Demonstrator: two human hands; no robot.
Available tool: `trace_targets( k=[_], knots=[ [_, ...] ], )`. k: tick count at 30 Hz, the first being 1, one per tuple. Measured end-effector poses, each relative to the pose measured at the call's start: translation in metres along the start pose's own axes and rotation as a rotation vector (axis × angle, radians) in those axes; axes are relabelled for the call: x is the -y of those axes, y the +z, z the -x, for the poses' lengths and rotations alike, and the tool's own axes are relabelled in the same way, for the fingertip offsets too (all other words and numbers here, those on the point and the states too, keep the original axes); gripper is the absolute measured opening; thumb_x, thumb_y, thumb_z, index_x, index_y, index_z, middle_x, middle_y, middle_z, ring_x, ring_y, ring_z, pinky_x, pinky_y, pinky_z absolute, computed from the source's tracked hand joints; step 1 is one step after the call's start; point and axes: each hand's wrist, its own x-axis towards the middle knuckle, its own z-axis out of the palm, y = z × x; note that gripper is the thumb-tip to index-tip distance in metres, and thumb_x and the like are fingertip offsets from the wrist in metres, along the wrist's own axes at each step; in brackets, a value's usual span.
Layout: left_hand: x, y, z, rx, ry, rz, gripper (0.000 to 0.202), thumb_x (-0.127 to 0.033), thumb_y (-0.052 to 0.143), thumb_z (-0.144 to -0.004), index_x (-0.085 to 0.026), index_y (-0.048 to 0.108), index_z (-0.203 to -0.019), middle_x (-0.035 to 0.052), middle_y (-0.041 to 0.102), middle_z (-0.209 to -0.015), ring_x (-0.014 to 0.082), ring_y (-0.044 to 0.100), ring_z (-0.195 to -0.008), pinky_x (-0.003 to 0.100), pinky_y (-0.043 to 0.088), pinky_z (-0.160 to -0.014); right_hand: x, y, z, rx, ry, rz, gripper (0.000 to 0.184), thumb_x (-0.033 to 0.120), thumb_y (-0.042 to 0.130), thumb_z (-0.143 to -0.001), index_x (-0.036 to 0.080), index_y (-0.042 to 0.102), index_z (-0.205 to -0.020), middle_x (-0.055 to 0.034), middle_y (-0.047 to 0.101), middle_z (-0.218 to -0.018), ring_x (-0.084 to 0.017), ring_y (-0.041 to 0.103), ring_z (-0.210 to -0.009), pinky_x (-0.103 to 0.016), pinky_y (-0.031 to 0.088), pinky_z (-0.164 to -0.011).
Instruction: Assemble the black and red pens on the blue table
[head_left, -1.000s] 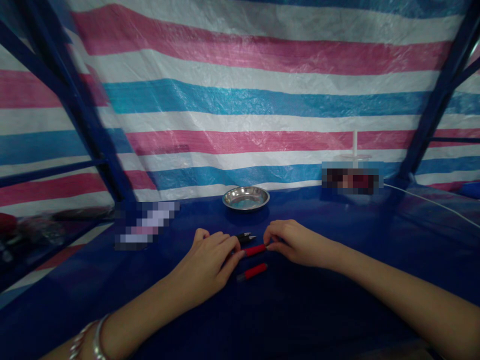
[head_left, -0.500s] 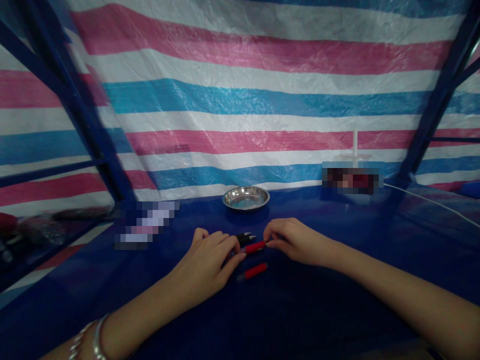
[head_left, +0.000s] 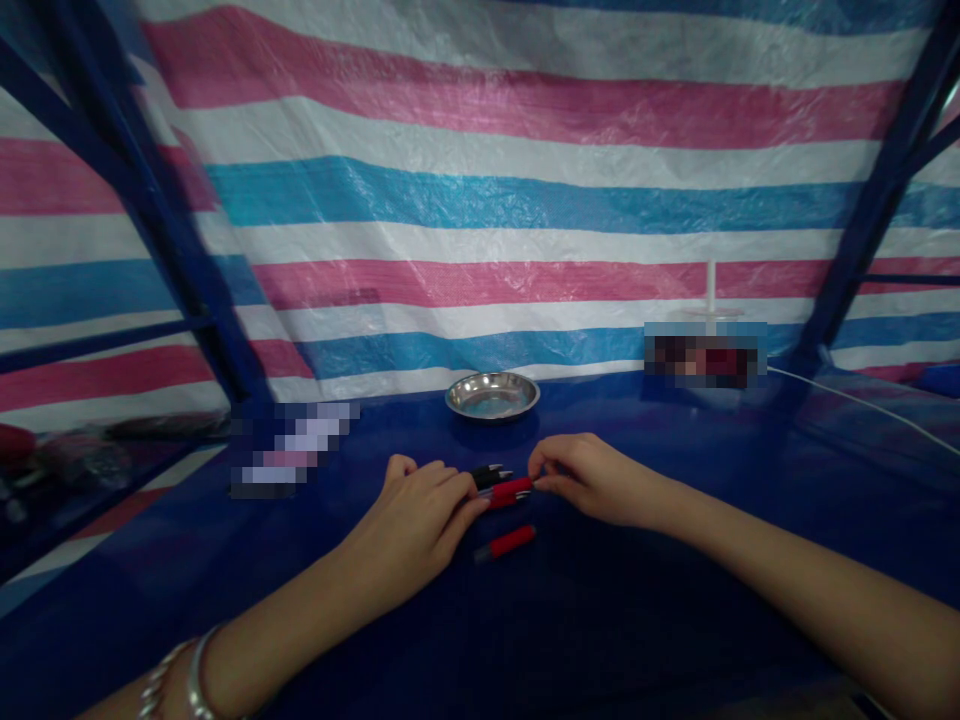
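Observation:
Over the near ends of several pens lies my left hand (head_left: 431, 515), its fingers curled and its thumb and index finger closed on red pens (head_left: 510, 497). Two red pens show side by side there, while black pens (head_left: 489, 475) with silver tips lie just behind them. My right hand (head_left: 589, 482) is closed in a pinch at the right end of the farther red pen. A separate short red piece (head_left: 513, 541) with a dark, see-through end rests on the table in front of the pens, touched by neither hand. My left palm hides the other ends.
Behind the pens, a shallow round metal dish (head_left: 493, 398) stands on the blue table (head_left: 637, 640). A blurred-out item (head_left: 300, 450) lies at the left, and a blurred cup with a white straw (head_left: 711, 285) stands back right, near a white cable (head_left: 862, 400).
My right hand has shifted slightly away from me with the red pen end. Two red pens now show side by side where one was plain before. My left hand has barely moved.

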Motion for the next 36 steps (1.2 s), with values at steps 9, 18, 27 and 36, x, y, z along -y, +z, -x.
trace_targets(
  k=[9,18,27,36],
  knots=[
    [0.0000,0.0003,0.0010,-0.032,0.009,0.006,0.028,-0.037,0.030,-0.085,-0.020,0.053,-0.084,-0.0017,0.056,-0.077,0.0097,0.047,-0.071,0.028,0.020,-0.068,0.0011,-0.0002,-0.0002,0.011,0.001,-0.011,0.009,0.013,0.048,-0.077,0.013,0.056,-0.081,0.0005,0.052,-0.064,-0.005,0.043,-0.055,-0.017,0.029,-0.053],
    [0.0000,0.0005,0.0005,-0.025,0.007,0.011,0.026,-0.034,0.029,-0.086,-0.021,0.051,-0.085,-0.0022,0.056,-0.080,0.0094,0.047,-0.071,0.027,0.019,-0.067,0.0019,-0.0001,-0.0008,0.034,0.001,-0.041,0.011,0.017,0.048,-0.078,0.012,0.056,-0.083,0.0009,0.051,-0.062,-0.005,0.041,-0.053,-0.017,0.029,-0.051],
    [0.0000,-0.0006,0.0003,-0.046,-0.021,0.002,0.023,-0.030,0.031,-0.086,-0.021,0.051,-0.084,-0.0029,0.056,-0.077,0.0096,0.047,-0.070,0.028,0.019,-0.070,0.0036,-0.0001,-0.0004,0.066,-0.005,-0.075,0.014,0.019,0.047,-0.079,0.012,0.058,-0.085,0.0009,0.051,-0.061,-0.005,0.042,-0.051,-0.017,0.029,-0.049],
    [-0.0021,-0.0029,0.0013,-0.076,-0.007,0.025,0.023,-0.031,0.031,-0.085,-0.021,0.052,-0.083,-0.0030,0.056,-0.077,0.0100,0.047,-0.072,0.029,0.020,-0.070,0.0039,-0.0009,-0.0006,0.079,-0.109,-0.050,0.019,0.022,0.045,-0.081,0.012,0.061,-0.084,-0.0037,0.060,-0.075,-0.009,0.050,-0.065,-0.020,0.034,-0.060]
  ],
)
